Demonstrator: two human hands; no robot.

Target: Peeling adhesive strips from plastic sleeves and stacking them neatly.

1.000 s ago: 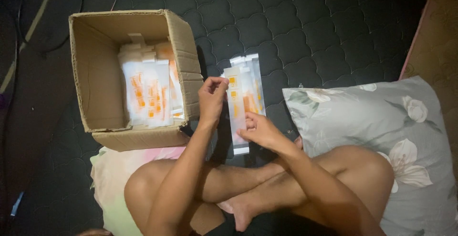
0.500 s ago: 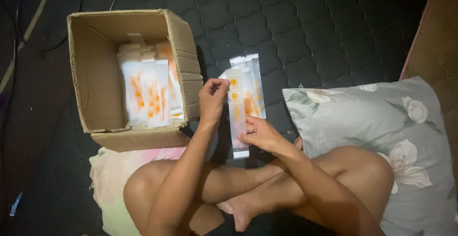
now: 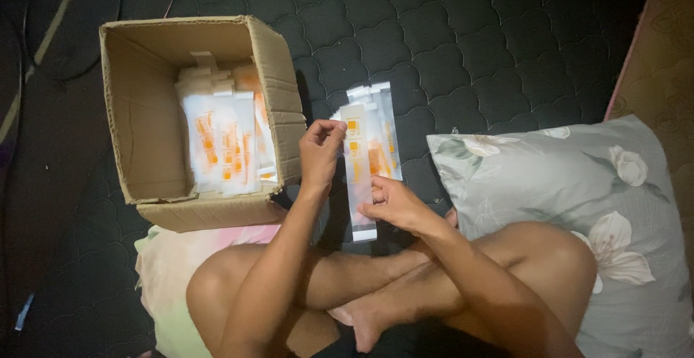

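Over our crossed legs, above the dark quilted mattress [image 3: 506,47], we hold one long, clear-and-white sachet [image 3: 359,177] with orange print upright between both hands. Our left hand [image 3: 320,154] pinches its upper end, fingers [image 3: 334,131] closed on the top edge, while our right hand [image 3: 394,204] grips the lower part, fingers closed on the side near the bottom seal. We judge it very light, thin and floppy, a slick film that could slip or crease; the flat sealed ends look like the safest places to hold, which is where we have it. Just behind it a small pile of similar sachets [image 3: 379,123] lies on the mattress. To our left the open cardboard box [image 3: 278,112] stands close, its near wall just beside our left wrist, with more packets [image 3: 220,145] stacked inside. A floral pillow [image 3: 578,184] crowds our right side, so free room lies mostly ahead, across the mattress beyond the pile
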